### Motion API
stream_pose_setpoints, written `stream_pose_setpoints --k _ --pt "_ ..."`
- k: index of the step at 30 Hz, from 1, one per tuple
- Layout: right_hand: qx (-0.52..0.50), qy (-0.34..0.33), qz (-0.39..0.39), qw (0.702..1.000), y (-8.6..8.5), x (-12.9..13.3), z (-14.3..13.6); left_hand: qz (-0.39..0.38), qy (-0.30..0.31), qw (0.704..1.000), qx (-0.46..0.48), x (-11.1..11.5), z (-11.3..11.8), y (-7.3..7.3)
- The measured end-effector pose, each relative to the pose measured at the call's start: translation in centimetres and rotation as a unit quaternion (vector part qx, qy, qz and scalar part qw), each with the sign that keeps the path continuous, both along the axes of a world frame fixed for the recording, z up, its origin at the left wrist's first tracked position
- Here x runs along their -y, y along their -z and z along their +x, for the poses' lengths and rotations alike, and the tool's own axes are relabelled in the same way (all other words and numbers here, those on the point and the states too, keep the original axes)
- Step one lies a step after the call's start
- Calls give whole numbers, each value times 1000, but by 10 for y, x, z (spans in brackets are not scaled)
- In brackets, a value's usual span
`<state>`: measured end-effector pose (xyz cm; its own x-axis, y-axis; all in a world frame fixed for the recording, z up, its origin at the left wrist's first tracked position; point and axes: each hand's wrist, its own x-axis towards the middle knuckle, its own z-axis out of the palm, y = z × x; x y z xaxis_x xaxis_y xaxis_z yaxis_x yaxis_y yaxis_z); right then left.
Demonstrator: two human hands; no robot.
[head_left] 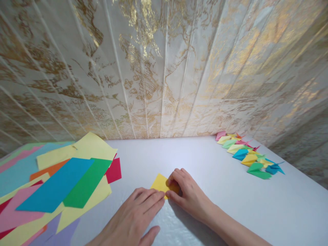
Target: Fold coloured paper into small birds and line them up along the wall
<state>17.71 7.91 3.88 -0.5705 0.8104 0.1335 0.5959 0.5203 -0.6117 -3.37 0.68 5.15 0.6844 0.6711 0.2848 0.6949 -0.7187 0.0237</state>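
A small piece of yellow paper [159, 182], apparently folded, lies on the white table in front of me. My left hand [137, 210] rests low with its fingers stretched out, the fingertips touching the paper's near edge and the thumb held apart. From the right, my right hand [189, 193] curls its fingers and thumb over the right side of the paper, gripping it. That side is partly hidden under the fingers and in shadow. The fingertips of the two hands nearly meet at the paper's near corner.
To the left lies a spread of loose coloured paper, with a blue sheet [57, 184] and a green sheet [87, 182] on top. Rows of folded paper cranes [257, 171] stand at the right edge. A gold-patterned curtain [153, 85] hangs behind the table [143, 155].
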Motion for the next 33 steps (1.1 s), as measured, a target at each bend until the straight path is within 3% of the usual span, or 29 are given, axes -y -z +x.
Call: stream_pose_setpoints --k 16,22,33 --pt "-4 54 16 998 4 8 -12 -87 -35 995 41 2 1 0" --pt "-10 52 9 999 3 9 -11 -94 -31 995 27 0 4 -5" --pt "-9 48 -1 999 2 8 -10 -86 -32 995 47 4 -1 2"
